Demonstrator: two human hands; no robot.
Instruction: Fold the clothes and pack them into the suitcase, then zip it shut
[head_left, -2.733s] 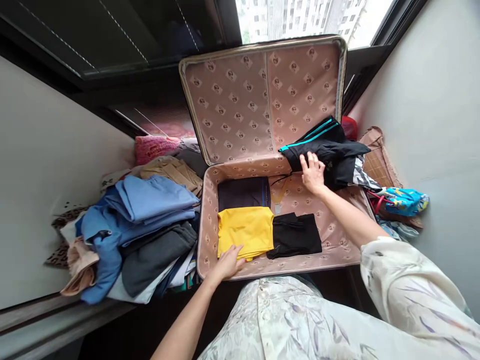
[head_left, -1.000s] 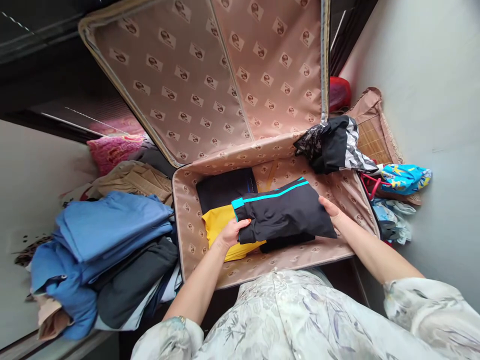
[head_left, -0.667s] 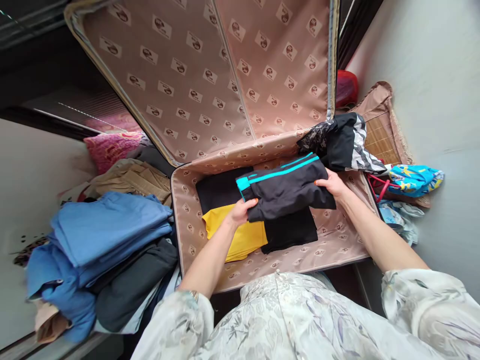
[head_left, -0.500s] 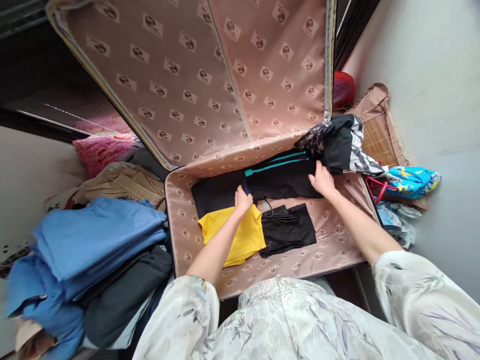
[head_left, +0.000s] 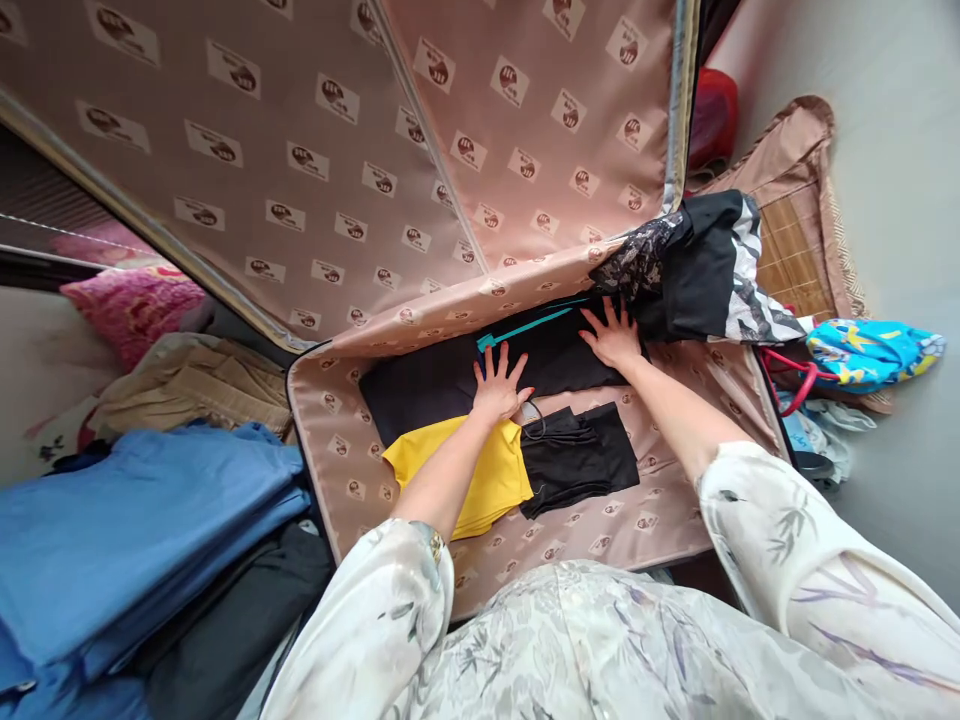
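Observation:
An opened suitcase (head_left: 592, 535) with a pinkish printed lining lies before me. Along its far side is a folded black garment with turquoise stripes (head_left: 551, 365). My left hand (head_left: 496, 388) rests on the garment's middle, fingers spread. Flat on its right end lies my right hand (head_left: 613, 338), fingers also spread. Nearer to me, a folded yellow garment (head_left: 487, 485) sits partly beneath my left forearm. Beside it, touching, is a smaller folded black garment (head_left: 581, 465). A black garment with lace and a white pattern (head_left: 705, 270) hangs over the suitcase's far right corner.
The raised suitcase lid (head_left: 300, 110) stands behind. On the left are stacked blue clothes (head_left: 135, 510), dark folded clothes (head_left: 240, 620), beige clothes (head_left: 202, 375) and a pink patterned cloth (head_left: 135, 305). To the right are a blue and yellow cloth (head_left: 874, 355) and a wall (head_left: 900, 180).
Both hands have gone from gripping the striped black garment to lying flat with fingers spread. My right hand has shifted slightly left. The view has come closer.

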